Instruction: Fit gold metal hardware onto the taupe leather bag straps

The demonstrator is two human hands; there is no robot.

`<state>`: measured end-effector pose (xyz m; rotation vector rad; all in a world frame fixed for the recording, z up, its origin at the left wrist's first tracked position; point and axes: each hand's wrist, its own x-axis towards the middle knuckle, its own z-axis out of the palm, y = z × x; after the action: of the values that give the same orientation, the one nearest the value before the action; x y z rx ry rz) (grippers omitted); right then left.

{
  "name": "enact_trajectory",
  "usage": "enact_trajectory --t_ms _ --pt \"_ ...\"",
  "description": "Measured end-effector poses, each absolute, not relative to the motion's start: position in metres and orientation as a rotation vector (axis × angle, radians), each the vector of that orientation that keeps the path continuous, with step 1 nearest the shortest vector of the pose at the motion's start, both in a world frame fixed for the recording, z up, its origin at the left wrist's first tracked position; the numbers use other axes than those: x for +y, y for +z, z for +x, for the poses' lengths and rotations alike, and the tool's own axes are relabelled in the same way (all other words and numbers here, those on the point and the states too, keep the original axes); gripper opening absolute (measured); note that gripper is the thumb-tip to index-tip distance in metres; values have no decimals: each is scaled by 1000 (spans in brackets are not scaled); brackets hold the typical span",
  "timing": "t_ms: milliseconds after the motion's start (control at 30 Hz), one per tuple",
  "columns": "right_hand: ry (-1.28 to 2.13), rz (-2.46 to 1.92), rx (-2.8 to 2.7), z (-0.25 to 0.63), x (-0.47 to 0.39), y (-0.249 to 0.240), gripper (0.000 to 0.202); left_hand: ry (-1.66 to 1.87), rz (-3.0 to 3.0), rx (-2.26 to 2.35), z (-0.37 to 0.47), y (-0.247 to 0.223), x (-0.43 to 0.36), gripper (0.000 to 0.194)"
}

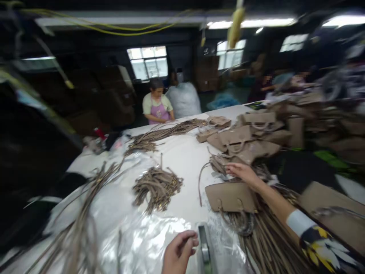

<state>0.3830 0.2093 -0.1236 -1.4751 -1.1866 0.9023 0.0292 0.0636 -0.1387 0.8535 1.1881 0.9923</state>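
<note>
My right hand (241, 171) reaches across the right side of the table, its fingers closed at a bundle of taupe straps (218, 163); what exactly they grip is too small to tell. Just below it lies a taupe handbag (229, 196) with its handles toward me. My left hand (181, 249) is near the front edge, fingers curled, with nothing visible in them. Right beside it stands a grey-white device (204, 247) with a slot. A pile of short straps with brass-coloured fittings (158, 186) lies on the white table (186, 152), left of centre.
Long straps (82, 220) lie at the left and more (273, 236) at the lower right. Several taupe bags (242, 140) are heaped at the back right. Clear plastic film (134, 236) covers the front. A person in a purple apron (159, 110) is at the far edge.
</note>
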Motion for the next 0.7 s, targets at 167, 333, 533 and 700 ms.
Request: enact_trajectory --t_ms 167,333,533,700 --pt "1509 -1255 -1587 238 224 -202 44 1002 790 1244 4 -138 44 35" --pt "1544 -1194 -1880 121 271 -243 37 1103 629 1408 -17 -159 9 30" --pt "1135 -1267 -2122 31 333 -272 23 1357 513 1673 -86 -189 2 23" --pt "1057 -1191 -2213 4 338 -279 27 1799 372 2016 -203 -203 30 19"
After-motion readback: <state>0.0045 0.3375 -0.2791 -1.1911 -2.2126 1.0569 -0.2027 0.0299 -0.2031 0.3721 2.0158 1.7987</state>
